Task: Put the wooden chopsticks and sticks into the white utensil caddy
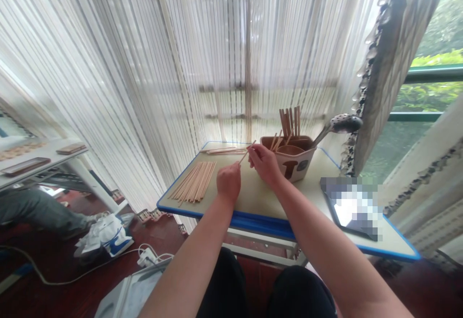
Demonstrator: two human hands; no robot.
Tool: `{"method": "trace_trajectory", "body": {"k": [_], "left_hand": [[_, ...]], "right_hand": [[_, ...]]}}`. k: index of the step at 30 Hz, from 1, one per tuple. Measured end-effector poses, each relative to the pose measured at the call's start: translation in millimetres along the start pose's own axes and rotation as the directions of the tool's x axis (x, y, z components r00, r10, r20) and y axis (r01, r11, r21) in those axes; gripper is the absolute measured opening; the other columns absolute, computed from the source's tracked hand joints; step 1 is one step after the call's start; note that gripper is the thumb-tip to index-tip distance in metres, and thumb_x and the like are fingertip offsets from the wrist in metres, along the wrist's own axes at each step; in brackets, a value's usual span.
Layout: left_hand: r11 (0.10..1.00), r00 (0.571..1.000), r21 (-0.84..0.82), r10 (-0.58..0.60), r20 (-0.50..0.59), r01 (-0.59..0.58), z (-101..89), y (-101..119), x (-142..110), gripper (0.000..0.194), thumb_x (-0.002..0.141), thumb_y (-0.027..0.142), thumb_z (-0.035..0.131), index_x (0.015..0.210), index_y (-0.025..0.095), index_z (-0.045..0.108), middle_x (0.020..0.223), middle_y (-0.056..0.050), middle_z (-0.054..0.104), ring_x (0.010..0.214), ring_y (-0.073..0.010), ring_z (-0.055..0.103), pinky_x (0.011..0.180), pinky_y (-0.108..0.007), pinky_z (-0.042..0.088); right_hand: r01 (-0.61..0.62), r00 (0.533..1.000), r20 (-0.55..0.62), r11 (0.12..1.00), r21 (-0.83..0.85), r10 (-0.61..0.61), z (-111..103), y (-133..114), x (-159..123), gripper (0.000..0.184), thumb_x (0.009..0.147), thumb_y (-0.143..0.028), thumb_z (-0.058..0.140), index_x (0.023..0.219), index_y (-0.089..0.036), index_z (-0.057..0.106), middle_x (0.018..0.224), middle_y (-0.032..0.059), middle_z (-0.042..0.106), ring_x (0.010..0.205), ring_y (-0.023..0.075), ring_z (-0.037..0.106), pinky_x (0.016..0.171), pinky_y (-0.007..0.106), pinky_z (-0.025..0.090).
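My left hand is closed around the lower end of a thin wooden chopstick, which slants up to the right above the table. My right hand pinches the same chopstick near its upper part with the fingertips. Left of my hands, many light wooden chopsticks lie side by side in a fanned row. Behind them a few more sticks lie along the table's far edge. Right of my right hand stands a utensil holder with chopsticks and a slotted metal ladle in it.
The small table has a blue edge. A tablet-like device, partly pixelated, lies at its right. A striped curtain hangs close behind. On the floor at left are a white bag and a power strip; another person's leg shows.
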State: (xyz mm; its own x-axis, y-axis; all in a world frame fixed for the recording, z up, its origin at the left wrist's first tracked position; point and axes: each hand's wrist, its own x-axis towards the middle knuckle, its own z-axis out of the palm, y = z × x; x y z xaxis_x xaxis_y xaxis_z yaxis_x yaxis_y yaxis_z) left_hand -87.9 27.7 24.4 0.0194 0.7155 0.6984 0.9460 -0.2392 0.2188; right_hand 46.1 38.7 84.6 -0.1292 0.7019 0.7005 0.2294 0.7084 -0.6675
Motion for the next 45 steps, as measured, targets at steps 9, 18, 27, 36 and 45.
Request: {"method": "trace_trajectory", "body": {"k": [9,18,27,36,45], "left_hand": [[0.941,0.988,-0.335,-0.097,-0.118,0.052,15.1,23,26,0.041,0.088,0.036,0.039,0.118,0.010,0.051,0.112,-0.015,0.061,0.104,-0.0223,0.057,0.089,-0.037,0.044],[0.805,0.978,-0.561,0.112,-0.178,-0.194,46.8,40,68,0.064,0.084,0.046,0.046,0.136,0.016,0.023,0.130,-0.016,0.046,0.113,-0.0229,0.051,0.094,-0.041,0.041],[0.758,0.978,-0.621,0.194,-0.078,-0.200,61.3,47,57,0.078,0.080,0.043,0.053,0.140,0.020,0.011,0.132,-0.016,0.044,0.111,-0.0235,0.053,0.090,-0.039,0.045],[0.750,0.996,-0.658,0.083,-0.013,-0.071,55.7,43,50,0.071,0.078,0.044,0.056,0.135,0.021,0.020,0.123,-0.011,0.052,0.094,-0.0184,0.059,0.077,-0.034,0.049],[0.761,0.997,-0.649,0.041,0.064,0.010,53.0,41,46,0.069,0.078,0.047,0.055,0.134,0.021,0.023,0.117,-0.010,0.056,0.088,-0.0175,0.060,0.071,-0.033,0.049]], "right_hand": [[0.287,0.692,-0.679,0.957,-0.051,-0.244,-57,-32,8,0.017,0.089,-0.036,0.040,0.085,-0.021,0.046,0.059,-0.0056,0.048,0.045,0.0079,0.047,0.046,0.022,0.041],[0.024,0.411,-0.877,0.964,-0.263,-0.250,-107,-16,17,0.023,0.091,-0.039,0.033,0.087,-0.021,0.045,0.057,-0.0045,0.044,0.045,0.0107,0.045,0.048,0.026,0.041],[-0.164,0.817,-0.540,0.816,-0.555,-0.203,-82,3,21,0.029,0.087,-0.037,0.039,0.084,-0.019,0.062,0.071,0.0037,0.064,0.065,0.0157,0.057,0.063,0.026,0.042],[-0.244,0.894,-0.447,0.802,-0.545,-0.032,-77,12,24,0.033,0.081,-0.040,0.045,0.083,-0.018,0.070,0.073,0.0061,0.069,0.070,0.0201,0.062,0.067,0.029,0.043],[-0.204,0.906,-0.422,0.857,-0.473,-0.017,-79,9,23,0.034,0.081,-0.039,0.045,0.093,-0.018,0.069,0.078,0.0056,0.069,0.075,0.0188,0.062,0.071,0.028,0.045]]}}
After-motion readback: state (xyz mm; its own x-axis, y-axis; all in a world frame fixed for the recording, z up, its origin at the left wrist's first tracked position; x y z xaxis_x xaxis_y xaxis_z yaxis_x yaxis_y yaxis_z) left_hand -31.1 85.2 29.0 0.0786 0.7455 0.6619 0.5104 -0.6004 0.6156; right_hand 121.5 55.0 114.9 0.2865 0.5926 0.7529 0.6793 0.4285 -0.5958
